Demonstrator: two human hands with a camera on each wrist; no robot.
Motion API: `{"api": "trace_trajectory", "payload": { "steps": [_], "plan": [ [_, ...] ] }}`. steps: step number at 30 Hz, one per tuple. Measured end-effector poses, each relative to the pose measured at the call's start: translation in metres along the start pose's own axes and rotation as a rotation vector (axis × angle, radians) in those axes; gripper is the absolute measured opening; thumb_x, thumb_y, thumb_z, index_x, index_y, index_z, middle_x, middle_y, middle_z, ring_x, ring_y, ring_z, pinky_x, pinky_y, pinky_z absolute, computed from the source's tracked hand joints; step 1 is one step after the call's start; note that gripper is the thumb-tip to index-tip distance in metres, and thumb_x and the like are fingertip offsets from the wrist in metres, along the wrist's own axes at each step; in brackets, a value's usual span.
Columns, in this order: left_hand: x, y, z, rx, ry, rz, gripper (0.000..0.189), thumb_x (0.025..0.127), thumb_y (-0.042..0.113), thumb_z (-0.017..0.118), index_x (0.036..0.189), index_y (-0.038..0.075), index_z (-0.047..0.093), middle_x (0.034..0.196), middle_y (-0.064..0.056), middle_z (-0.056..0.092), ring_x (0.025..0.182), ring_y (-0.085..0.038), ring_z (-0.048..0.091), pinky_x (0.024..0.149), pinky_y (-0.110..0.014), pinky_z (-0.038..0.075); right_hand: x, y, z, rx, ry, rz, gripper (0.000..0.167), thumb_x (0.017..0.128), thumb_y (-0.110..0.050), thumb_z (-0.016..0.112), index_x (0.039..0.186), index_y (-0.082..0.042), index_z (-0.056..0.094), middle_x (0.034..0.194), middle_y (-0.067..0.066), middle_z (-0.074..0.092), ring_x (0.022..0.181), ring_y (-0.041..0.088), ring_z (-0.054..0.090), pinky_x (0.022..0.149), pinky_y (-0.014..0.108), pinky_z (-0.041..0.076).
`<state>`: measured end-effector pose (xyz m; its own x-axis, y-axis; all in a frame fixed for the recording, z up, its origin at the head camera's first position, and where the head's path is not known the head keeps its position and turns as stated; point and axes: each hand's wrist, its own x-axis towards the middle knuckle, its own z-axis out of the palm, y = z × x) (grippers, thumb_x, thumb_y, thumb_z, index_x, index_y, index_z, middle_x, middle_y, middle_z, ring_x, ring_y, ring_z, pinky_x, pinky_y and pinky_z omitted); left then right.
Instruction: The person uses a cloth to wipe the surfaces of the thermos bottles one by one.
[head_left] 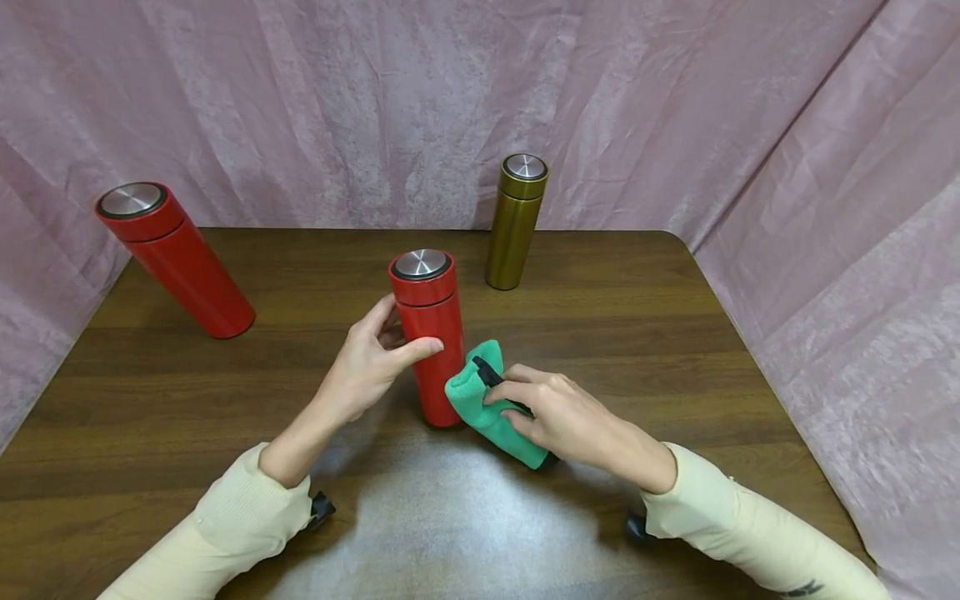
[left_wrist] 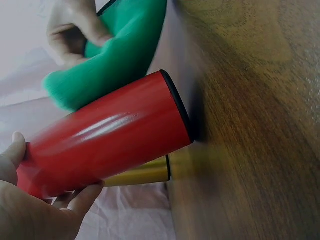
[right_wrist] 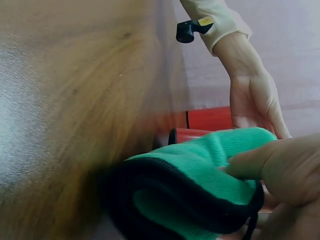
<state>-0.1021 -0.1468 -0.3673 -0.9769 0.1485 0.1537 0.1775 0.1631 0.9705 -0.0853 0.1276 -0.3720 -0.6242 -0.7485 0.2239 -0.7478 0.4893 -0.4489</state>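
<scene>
A red thermos flask (head_left: 429, 358) with a steel-topped lid stands near the table's middle, leaning slightly in the head view. My left hand (head_left: 367, 358) grips its upper body from the left, thumb across the front. On the flask's right side, my right hand (head_left: 558, 412) pinches a folded green cloth (head_left: 491, 417) with black edging. The cloth lies against the flask's lower side in the left wrist view, where the flask's black base (left_wrist: 177, 106) shows close to the wood. Part of my right fingers is hidden behind the cloth.
Another red flask (head_left: 191, 271) stands at the table's back left. A gold flask (head_left: 513, 237) is at the back, right of centre. Pink curtains (head_left: 337, 108) hang behind and beside the brown wooden table (head_left: 637, 333).
</scene>
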Motion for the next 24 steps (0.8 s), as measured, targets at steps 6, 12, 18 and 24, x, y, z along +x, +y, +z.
{"api": "trace_trajectory", "payload": {
  "steps": [6,12,18,24],
  "plan": [
    [0.000,0.002,0.002,-0.003,-0.013,0.006,0.062,0.091,0.009,0.081,0.146,0.008,0.052,0.123,-0.013,0.067,0.104,-0.027,0.070,0.089,-0.030,0.058,-0.003,0.000,0.000,0.001,-0.157,0.048,0.026,0.090,0.002,0.072,0.111,-0.013,0.076,0.098,-0.003,0.064,0.070,0.006,0.053,0.061,0.019,0.047],
    [0.001,0.004,0.005,0.000,-0.024,0.015,0.065,0.090,0.008,0.082,0.148,0.009,0.051,0.124,-0.013,0.067,0.104,-0.027,0.070,0.089,-0.031,0.059,-0.002,0.002,-0.002,-0.013,-0.285,0.077,0.027,0.091,0.001,0.069,0.112,-0.014,0.075,0.100,-0.001,0.064,0.072,0.010,0.052,0.060,0.022,0.046],
    [-0.001,0.005,0.004,-0.005,-0.013,0.001,0.064,0.091,0.012,0.081,0.148,0.011,0.052,0.125,-0.011,0.067,0.105,-0.027,0.070,0.089,-0.032,0.059,-0.001,0.008,-0.006,0.043,-0.365,0.109,0.021,0.095,-0.010,0.075,0.115,-0.017,0.073,0.107,-0.001,0.065,0.084,0.012,0.058,0.072,0.026,0.051],
    [-0.005,0.010,-0.002,-0.004,0.037,-0.004,0.061,0.090,0.016,0.082,0.145,0.014,0.055,0.124,-0.007,0.067,0.104,-0.024,0.069,0.088,-0.030,0.058,-0.007,0.018,-0.014,0.160,-0.271,0.101,0.021,0.096,-0.013,0.076,0.116,-0.018,0.074,0.112,-0.007,0.069,0.102,0.012,0.064,0.088,0.032,0.054]
  ]
}}
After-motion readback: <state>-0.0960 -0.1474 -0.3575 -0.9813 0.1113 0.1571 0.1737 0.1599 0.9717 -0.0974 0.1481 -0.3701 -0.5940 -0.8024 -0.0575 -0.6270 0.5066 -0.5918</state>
